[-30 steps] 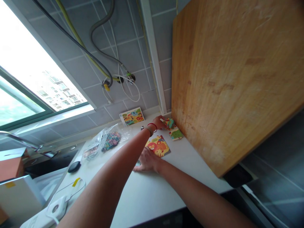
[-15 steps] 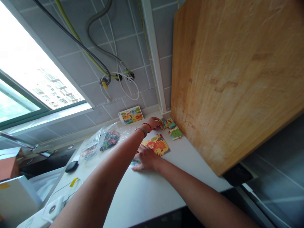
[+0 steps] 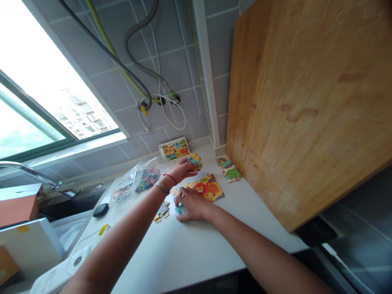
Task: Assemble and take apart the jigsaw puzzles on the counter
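My left hand (image 3: 182,170) reaches up over the counter, its fingers closed on yellow and blue puzzle pieces (image 3: 196,161); how many is unclear. Below it lies a joined section of jigsaw puzzle (image 3: 211,188) in yellow, orange and red with animal pictures. My right hand (image 3: 192,204) rests at that section's lower left, thumb and fingers curled around a light blue puzzle piece (image 3: 181,209). Loose puzzle pieces (image 3: 162,211) lie by my left forearm, partly hidden by it. Green puzzle pieces (image 3: 232,174) sit to the right, near the wooden board.
A picture card (image 3: 174,148) leans against the tiled wall. Plastic bags with more pieces (image 3: 148,178) lie at left, near a black oval object (image 3: 101,210) and the sink with its faucet (image 3: 65,192). A large wooden board (image 3: 300,98) stands along the right.
My left hand has drawn back leftward from the pieces near the board, carrying yellow and blue pieces with it. My right hand stays around the light blue piece. The view has shifted slightly.
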{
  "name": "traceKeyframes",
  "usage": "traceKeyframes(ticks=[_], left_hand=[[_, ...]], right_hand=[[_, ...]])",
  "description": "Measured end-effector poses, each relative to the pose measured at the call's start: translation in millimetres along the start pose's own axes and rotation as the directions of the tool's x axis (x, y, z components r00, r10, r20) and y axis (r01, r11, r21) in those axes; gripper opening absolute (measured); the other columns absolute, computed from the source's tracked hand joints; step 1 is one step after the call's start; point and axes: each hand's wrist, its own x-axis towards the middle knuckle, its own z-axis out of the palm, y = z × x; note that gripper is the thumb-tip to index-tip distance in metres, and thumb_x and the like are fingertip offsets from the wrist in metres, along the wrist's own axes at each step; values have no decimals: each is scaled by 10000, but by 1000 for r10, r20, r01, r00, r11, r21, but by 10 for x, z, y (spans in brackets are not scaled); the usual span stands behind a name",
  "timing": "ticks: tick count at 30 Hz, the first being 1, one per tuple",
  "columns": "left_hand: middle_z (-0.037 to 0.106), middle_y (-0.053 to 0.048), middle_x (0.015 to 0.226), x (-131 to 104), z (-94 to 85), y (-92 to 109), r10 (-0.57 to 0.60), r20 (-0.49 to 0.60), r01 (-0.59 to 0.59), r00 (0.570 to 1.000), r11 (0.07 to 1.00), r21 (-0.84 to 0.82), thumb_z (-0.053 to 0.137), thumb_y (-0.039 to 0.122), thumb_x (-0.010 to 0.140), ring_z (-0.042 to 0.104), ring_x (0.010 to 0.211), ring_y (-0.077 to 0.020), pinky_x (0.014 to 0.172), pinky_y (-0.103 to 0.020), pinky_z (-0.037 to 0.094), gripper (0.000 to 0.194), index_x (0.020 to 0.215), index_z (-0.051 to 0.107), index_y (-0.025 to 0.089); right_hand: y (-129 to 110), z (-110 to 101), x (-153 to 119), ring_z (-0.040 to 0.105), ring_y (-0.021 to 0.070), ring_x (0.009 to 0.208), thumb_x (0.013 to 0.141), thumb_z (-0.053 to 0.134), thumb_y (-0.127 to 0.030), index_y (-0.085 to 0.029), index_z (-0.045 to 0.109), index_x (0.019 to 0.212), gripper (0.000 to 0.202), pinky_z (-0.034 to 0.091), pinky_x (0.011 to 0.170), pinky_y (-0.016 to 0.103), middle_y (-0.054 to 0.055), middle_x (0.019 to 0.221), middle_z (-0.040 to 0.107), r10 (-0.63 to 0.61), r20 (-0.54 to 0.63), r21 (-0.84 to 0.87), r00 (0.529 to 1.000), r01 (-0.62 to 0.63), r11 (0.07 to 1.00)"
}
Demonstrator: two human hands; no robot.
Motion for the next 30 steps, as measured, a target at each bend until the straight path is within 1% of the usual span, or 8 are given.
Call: traceKeyframes(ticks=[4,7,10,13,18,22,27,30], left_hand=[[742,-143,1119,-398,-224,-213,14,-17,-17,1000,982,-190,746,82,728,735,995,-244,790,-306,613,280,995,682,136],[744,-129,1140,-639,-407,-371,45,-24,-50,999,955,-293,722,82,738,733,1006,-236,819,-306,602,292,1023,701,141],[750,-103,1113,-803,-588,-486,83,-68,-103,994,925,-365,714,79,718,732,983,-222,836,-308,592,274,984,715,145],[755,-79,1055,-909,-721,-555,111,-124,-154,986,896,-416,721,98,704,732,971,-228,849,-334,586,257,954,715,155],[748,-86,1054,-974,-772,-571,128,-154,-187,980,855,-484,705,97,686,728,997,-254,905,-386,578,253,936,716,137],[732,-109,1159,-948,-781,-554,151,-225,-252,963,804,-539,657,82,716,725,887,-201,871,-390,593,259,968,687,136],[708,-128,1238,-945,-802,-583,163,-155,-224,974,775,-591,666,100,778,729,877,-192,840,-387,596,504,1263,584,204],[697,-142,1259,-961,-786,-603,167,-111,-200,980,789,-581,679,124,800,727,860,-185,815,-355,591,554,1329,546,220]], right_hand=[[19,28,26,625,301,1070,738,841,-384,-223,710,1060,384,497,974,457,84,1082,673,-6,10,66,1000,5,998],[33,67,29,640,288,1113,722,866,-323,-199,698,1122,452,512,1002,415,96,1134,685,-2,-7,160,1000,3,987],[39,79,15,638,271,1142,697,889,-286,-197,690,1149,502,512,1031,390,103,1221,645,11,-24,209,1000,-6,978],[41,59,4,652,244,1100,693,894,-260,-198,708,1114,464,526,1019,368,88,1205,629,24,-15,239,1000,-19,971],[16,9,-5,636,232,1145,734,853,-206,-203,730,1085,372,501,1062,369,87,1215,609,26,-1,239,1000,-25,971],[-45,-47,-36,617,238,1181,780,815,-215,-234,735,1111,341,491,1071,381,90,1250,585,28,20,192,999,-31,981],[-51,-82,-67,601,252,1225,830,771,-243,-241,739,1118,290,478,1085,412,96,1286,596,60,54,164,997,-68,984],[-27,-80,-72,580,266,1265,828,770,-263,-232,735,1115,291,459,1109,431,104,1307,603,74,66,145,995,-83,986]])
